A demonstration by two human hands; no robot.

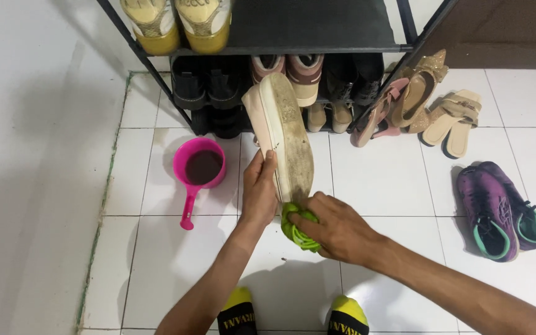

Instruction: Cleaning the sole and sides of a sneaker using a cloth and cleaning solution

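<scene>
With the left hand [259,189] gripping the shoe [282,136] sole-up at centre and the right hand [336,226] pinching a green cloth [297,226] against its heel, hard scrubbing could twist it loose toward the dipper [198,167] at nine o'clock, spilling it.

- Left hand [259,192] and right hand [336,226]: bare, with no rings, watch or gloves.
- Forearms: bare, sleeveless as far as visible.
- Feet: black socks [238,315] with yellow toes and yellow lettering.
</scene>
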